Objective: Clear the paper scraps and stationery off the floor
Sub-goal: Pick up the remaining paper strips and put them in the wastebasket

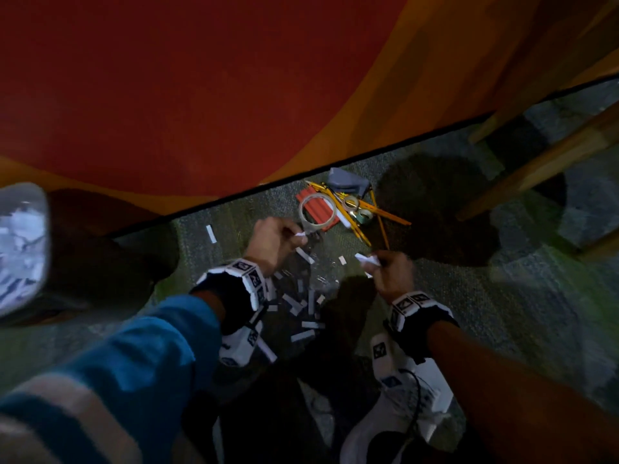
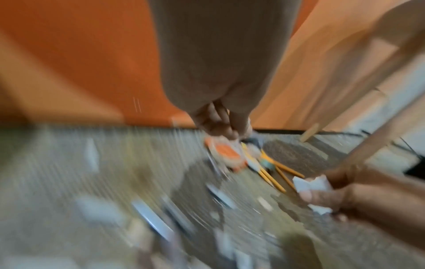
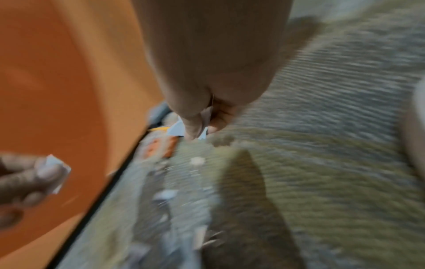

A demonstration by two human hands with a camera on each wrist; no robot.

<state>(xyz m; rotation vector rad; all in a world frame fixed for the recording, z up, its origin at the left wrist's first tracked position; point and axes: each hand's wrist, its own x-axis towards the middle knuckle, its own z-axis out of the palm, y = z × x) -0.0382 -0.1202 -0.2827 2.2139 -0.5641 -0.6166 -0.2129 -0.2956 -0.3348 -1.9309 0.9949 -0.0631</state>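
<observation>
Several white paper scraps (image 1: 303, 304) lie scattered on the grey carpet between my two hands. My left hand (image 1: 294, 237) hovers above them with its fingers curled, pinching a small white scrap (image 3: 55, 171). My right hand (image 1: 375, 262) grips a wad of white scraps (image 2: 310, 183), thumb pressed over them. Just beyond my hands sits a stationery pile: a clear tape roll (image 1: 316, 209) on a red pad (image 1: 318, 214), yellow pencils (image 1: 385, 214), two smaller tape rolls (image 1: 356, 207) and a grey case (image 1: 346, 182). Both wrist views are motion-blurred.
An orange-red wall (image 1: 187, 88) with a black baseboard runs behind the pile. Wooden furniture legs (image 1: 542, 165) stand at the right. A bag holding white scraps (image 1: 20, 242) sits at the far left. One lone scrap (image 1: 211, 233) lies near the baseboard.
</observation>
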